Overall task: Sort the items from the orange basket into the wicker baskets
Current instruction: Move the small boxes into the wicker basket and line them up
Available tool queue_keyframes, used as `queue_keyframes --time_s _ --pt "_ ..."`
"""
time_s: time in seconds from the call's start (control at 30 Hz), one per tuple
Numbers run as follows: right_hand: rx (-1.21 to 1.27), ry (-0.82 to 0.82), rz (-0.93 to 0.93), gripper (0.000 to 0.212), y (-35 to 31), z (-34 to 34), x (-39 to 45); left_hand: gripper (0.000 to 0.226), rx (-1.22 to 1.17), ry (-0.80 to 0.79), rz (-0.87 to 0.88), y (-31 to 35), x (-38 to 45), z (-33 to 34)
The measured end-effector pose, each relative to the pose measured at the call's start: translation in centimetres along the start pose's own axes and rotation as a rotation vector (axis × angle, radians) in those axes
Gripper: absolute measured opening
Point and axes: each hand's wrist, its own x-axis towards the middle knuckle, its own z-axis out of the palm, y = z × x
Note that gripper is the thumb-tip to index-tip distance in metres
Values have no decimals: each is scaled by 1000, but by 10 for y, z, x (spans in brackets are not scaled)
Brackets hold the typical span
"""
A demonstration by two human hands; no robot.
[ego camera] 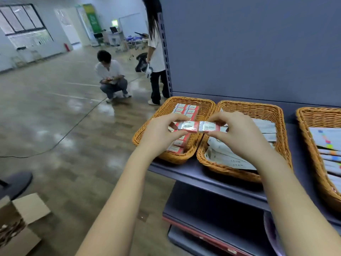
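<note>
Wicker baskets sit in a row on a grey shelf (186,172) in the right half of the head view. Above the seam between the leftmost basket (147,134) and the middle basket (239,108), both hands meet at centre frame. The left hand (158,133) pinches a small red-and-white box (188,126) marked "2B" between thumb and curled fingers. The right hand (238,133) pinches a second matching box (209,127) the same way. The two boxes touch end to end, forming one short line that hangs over the baskets' adjoining rims.

The leftmost basket holds neat rows of the same red-and-white boxes (186,109), partly hidden by the left hand. The middle basket contains flat white packets (230,156), perhaps paper sleeves; their print is too blurred to read. At the right edge of the frame a third basket (313,115) holds flat packs with coloured tabs (330,145).

In the upper left of the frame, on a glossy floor (64,117), one person crouches (111,74) and another stands (156,52) beside the shelf's upright. An open cardboard box (24,218) lies in the lower left corner.
</note>
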Motion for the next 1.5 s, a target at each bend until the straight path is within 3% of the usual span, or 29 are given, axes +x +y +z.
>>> queue_keyframes --time_s 0.17,0.4,0.7,1.17,1.5 --pt "-75 -43 43 31 -11 22 33 32 6 -53 -27 -38 23 -8" --pt "-202 -202 134 37 -13 44 73 36 233 -197 -36 -76 59 -4" --pt "-294 -383 207 39 -22 76 84 38 331 -380 129 -102 80 5" --pt "-267 -146 473 32 -46 114 78 31 201 -383 250 -125 89 4" --pt "-319 -65 508 26 -48 125 76 24 181 -412 323 -128 93 4"
